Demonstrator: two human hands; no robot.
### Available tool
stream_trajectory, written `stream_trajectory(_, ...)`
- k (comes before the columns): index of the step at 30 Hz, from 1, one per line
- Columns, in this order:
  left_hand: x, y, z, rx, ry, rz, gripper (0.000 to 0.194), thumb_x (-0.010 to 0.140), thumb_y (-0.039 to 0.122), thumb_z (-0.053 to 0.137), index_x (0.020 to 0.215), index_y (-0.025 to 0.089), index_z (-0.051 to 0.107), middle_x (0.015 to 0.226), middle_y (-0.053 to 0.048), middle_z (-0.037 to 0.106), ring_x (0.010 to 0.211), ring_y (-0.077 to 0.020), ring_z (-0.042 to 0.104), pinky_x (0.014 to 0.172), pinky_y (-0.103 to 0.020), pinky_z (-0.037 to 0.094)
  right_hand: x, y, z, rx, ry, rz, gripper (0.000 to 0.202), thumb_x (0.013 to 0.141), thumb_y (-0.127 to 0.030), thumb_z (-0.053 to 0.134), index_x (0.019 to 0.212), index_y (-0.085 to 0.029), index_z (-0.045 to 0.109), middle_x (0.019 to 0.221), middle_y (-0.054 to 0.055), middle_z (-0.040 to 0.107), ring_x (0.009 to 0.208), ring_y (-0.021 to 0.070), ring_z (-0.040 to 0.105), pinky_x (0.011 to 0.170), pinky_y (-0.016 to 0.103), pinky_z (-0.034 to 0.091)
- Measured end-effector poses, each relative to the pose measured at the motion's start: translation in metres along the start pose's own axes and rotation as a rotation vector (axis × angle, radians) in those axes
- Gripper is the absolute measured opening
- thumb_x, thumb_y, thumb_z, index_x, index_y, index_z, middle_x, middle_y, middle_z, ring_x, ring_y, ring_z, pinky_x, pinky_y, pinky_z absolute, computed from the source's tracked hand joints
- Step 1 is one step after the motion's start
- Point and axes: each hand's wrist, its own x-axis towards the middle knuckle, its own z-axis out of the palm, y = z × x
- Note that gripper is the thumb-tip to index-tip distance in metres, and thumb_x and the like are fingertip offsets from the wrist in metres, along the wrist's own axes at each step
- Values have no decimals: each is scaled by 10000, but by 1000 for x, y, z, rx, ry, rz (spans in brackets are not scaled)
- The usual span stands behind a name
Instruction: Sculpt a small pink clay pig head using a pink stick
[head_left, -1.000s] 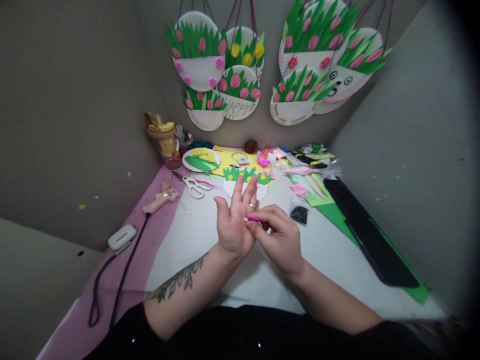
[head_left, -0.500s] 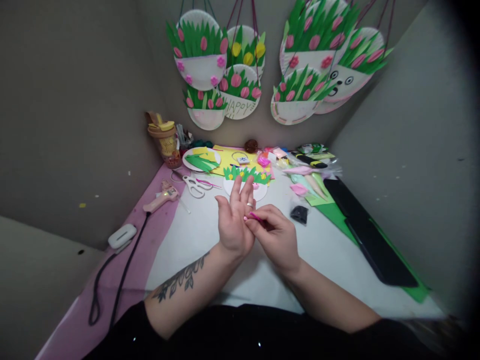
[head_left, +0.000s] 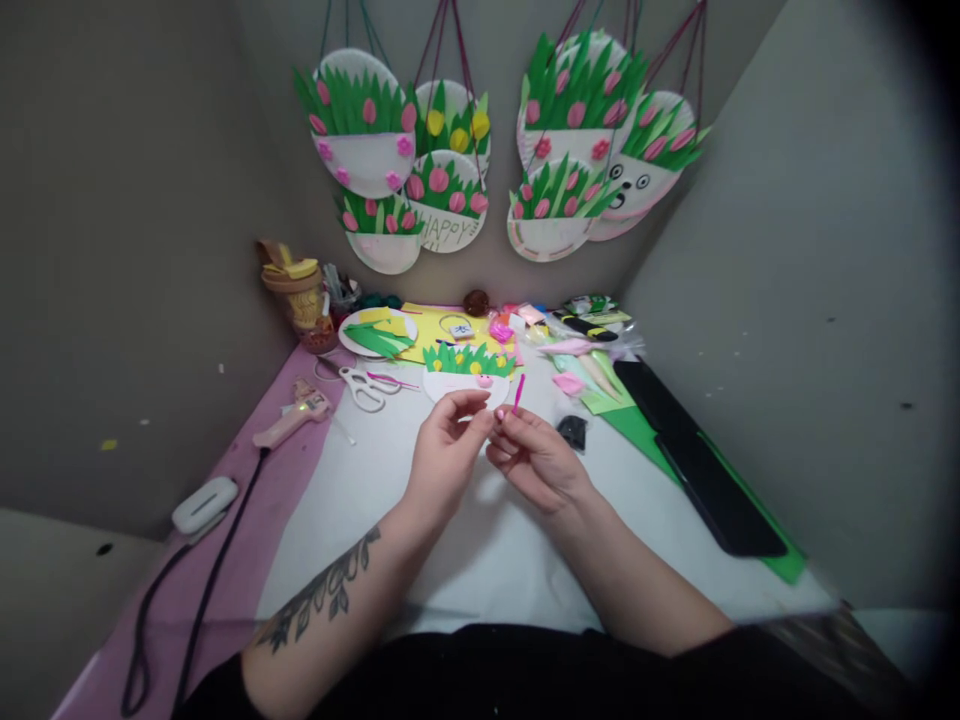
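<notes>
My right hand (head_left: 541, 460) holds a thin magenta stick (head_left: 519, 394) that sticks up between its fingers. A small pink spot (head_left: 501, 413) shows at the tip of the right thumb; whether it is a bit of clay or a nail I cannot tell. My left hand (head_left: 448, 445) has curled fingers, its thumb and fingertips meeting those of the right; anything between them is hidden. Just behind the hands lies a white half-plate craft (head_left: 442, 386) with green paper grass, yellow flowers and a round pink piece (head_left: 485, 381).
At left are white-handled scissors (head_left: 365, 390), a pink glue gun (head_left: 296, 415) with a black cord and a white case (head_left: 205, 505). On the right lie clay packets (head_left: 592, 365), a black packet (head_left: 572, 433) and a long black object (head_left: 712, 480). Paper-plate baskets (head_left: 360, 165) hang behind.
My left hand has turned from an open, upward palm to curled fingers meeting the right fingertips. The magenta stick now points upward in my right hand. The view has shifted slightly.
</notes>
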Motion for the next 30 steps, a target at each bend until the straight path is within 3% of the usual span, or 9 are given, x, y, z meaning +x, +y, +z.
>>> stream_trajectory(4,0,4,-3,37,-13,-76,182,794,351,688,900,206,664,880,-31,704,860,-165,638,762,-282,463,-4,-6,-7,-206,107,-253,210,703,-377,757,761,-196,669,584,-44,497,511,81,408,487,239,359)
stream_trajectory(8,1,9,-7,7,-70,-241,275,791,393,691,981,198,646,912,-67,752,961,-199,667,832,-306,444,-11,-17,-13,-729,219,-658,49,800,-256,690,824,-230,724,771,9,625,710,130,566,622,274,463)
stream_trajectory(11,1,10,-8,26,-93,-265,375,775,413,708,1066,188,636,893,-78,763,979,-210,671,887,-328,431,-13,-19,-17,-965,207,-825,92,837,-203,648,874,-245,721,783,13,624,683,125,564,599,272,476)
stream_trajectory(16,2,10,-9,27,-94,-250,430,754,399,733,1102,173,619,875,-77,768,951,-220,685,895,-346,438,-10,-15,-19,-1078,162,-876,126,859,-172,616,912,-244,704,803,22,612,670,122,575,553,260,485)
stream_trajectory(30,6,10,-10,12,-80,-280,561,667,281,788,1163,131,572,749,-63,761,824,-195,700,840,-309,451,-9,-15,-20,-1150,61,-921,163,857,-135,610,950,-236,698,815,36,618,728,140,612,621,274,521)
